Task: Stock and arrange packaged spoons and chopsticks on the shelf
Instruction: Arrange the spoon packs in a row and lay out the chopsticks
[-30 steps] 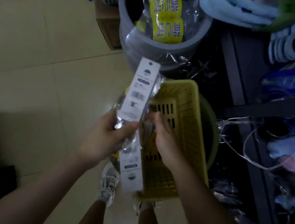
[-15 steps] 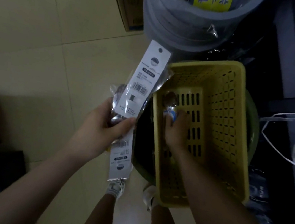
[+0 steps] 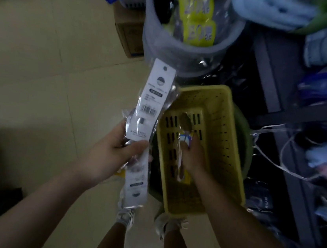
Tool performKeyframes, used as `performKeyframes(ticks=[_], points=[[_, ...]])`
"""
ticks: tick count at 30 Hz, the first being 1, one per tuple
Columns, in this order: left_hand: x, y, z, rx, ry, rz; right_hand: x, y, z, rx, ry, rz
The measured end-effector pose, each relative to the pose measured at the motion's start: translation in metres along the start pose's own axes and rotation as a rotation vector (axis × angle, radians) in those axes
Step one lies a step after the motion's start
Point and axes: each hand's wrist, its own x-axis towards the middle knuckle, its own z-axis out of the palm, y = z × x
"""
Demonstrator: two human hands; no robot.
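A dim stockroom floor was seen from above, with two bare forearms reaching forward. A bundle of packaged spoons [image 3: 145,121], sealed in clear plastic with long white barcoded cards, was gripped in the left hand [image 3: 112,150]; its fingers [image 3: 135,145] were curled round the middle of the bundle, so that cards stood out above and below them. Just right of that bundle, a yellow perforated basket [image 3: 224,143] was seen, and the right hand [image 3: 193,154] was lowered into it. A single wrapped spoon [image 3: 186,126] lay against the basket's slotted floor, its bowl beyond the right fingertips; it appeared to be pinched there, though the blur made the hold uncertain. Beyond both hands a grey bucket [image 3: 167,50] holding yellow packets was visible. To the right of the right hand a dark shelf frame [image 3: 267,79] with crowded goods was seen. Nothing was seen placed on the shelf, so the work was judged to be at the gathering stage, with shelving and arranging left. No chopsticks could be made out.
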Motion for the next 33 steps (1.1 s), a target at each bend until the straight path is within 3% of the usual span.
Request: performKeyframes(ticks=[8,18,25,31,33], points=[[-0.065,0.116,0.038,0.042,-0.158,0.154,-0.13,-0.088,-0.152,0.169,0.031,-0.121],[-0.186,0.311,0.135,0.172,-0.593,0.602,-0.351,-0.198,-0.329,0.27,0.639,-0.416],[-0.287,0.39,0.213,0.268,-0.74,0.961,-0.486,-0.198,-0.428,0.487,0.811,-0.549],[-0.333,0.444,0.298,0.2,-0.797,0.811,-0.519,-0.177,-0.53,0.552,1.104,-0.414],[-0.333,0.461,0.328,0.235,-0.813,0.702,-0.514,-0.169,-0.564,0.665,1.067,-0.347]])
